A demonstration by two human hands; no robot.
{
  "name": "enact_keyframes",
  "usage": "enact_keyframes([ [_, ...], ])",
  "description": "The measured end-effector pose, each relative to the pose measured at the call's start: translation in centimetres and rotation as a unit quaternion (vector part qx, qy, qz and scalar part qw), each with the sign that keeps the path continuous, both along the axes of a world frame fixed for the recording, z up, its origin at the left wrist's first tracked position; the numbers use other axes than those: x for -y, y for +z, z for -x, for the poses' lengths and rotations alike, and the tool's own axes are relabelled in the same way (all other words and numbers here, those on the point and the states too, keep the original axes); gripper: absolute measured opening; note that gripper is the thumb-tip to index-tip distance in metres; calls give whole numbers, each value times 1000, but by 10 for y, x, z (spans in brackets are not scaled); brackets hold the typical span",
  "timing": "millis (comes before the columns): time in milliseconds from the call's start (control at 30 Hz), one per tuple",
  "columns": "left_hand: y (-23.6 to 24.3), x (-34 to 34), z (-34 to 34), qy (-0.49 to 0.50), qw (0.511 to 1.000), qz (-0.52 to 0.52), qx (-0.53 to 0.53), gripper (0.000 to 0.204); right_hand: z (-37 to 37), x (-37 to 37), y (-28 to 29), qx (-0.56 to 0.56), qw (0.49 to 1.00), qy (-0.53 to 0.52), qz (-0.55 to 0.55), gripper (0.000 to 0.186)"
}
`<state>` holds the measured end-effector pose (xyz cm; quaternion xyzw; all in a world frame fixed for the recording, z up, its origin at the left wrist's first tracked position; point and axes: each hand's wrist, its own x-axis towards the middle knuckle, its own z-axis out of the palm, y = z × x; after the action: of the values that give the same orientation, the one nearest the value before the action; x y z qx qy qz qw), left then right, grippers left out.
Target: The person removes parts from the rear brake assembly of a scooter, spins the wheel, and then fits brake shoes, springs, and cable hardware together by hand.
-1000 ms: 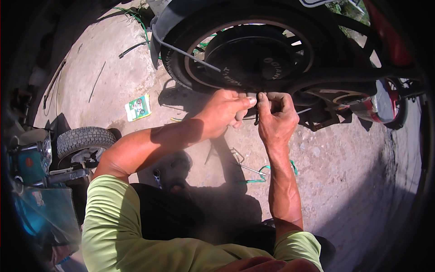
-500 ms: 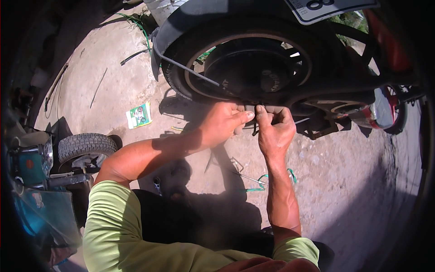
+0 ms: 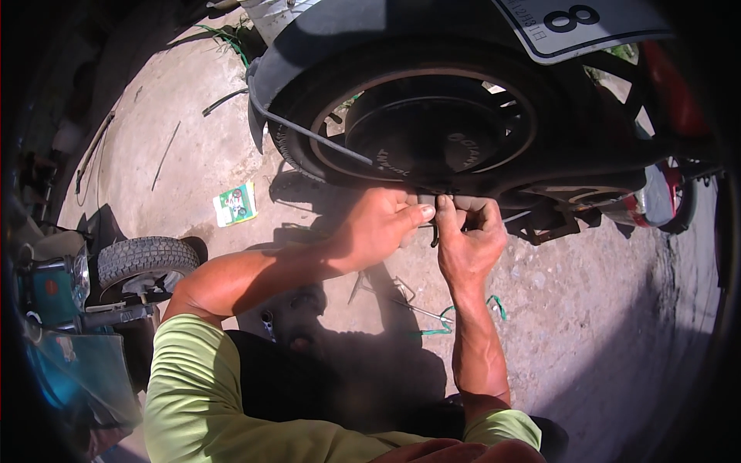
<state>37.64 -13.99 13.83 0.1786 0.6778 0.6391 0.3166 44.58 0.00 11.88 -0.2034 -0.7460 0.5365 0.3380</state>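
Note:
My left hand point(image 3: 380, 227) is at the lower side of the black wheel hub point(image 3: 417, 123), fingers curled and pinched on something I cannot make out at the axle. My right hand point(image 3: 468, 243) is just beside it, thumb raised against curled fingers at the same spot, also closed on something small and hidden. A thin black piece point(image 3: 434, 234) hangs down between my hands. The hub sits inside a tyre point(image 3: 309, 92) under a dark mudguard, with a grey metal rod point(image 3: 324, 145) running diagonally across the wheel.
A small wheel point(image 3: 143, 255) and teal parts point(image 3: 54, 293) stand at the left. A green-and-white leaflet point(image 3: 235, 204), green cord point(image 3: 437, 330), metal tools point(image 3: 268, 324) and dark rods lie on the concrete. A licence plate point(image 3: 579, 23) and red body part point(image 3: 668, 73) are at upper right.
The wheel and both my hands sit lower in the view than a second ago, and more of the plate shows. My fingers stay closed at the same place on the hub.

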Motion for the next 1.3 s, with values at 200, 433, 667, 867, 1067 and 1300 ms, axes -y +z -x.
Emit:
enact_keyframes([
  [200,-1,-4,-1,9,996,-21,86,31,0,-5,-7,-14,1000,3,15,18],
  [433,-5,0,4,24,998,34,47,29,3,-3,-2,1,1000,-2,-31,21],
  [667,-7,0,4,1,999,45,30,33,4,-6,-1,2,999,1,-49,23],
  [867,-9,1,6,-3,999,21,28,32,2,-9,3,10,999,41,-5,23],
  [1067,-8,0,7,-17,999,25,44,32,-3,-9,6,31,998,48,-5,21],
  [1300,-2,2,7,-38,999,32,11,26,0,-8,0,-2,995,11,-102,18],
])
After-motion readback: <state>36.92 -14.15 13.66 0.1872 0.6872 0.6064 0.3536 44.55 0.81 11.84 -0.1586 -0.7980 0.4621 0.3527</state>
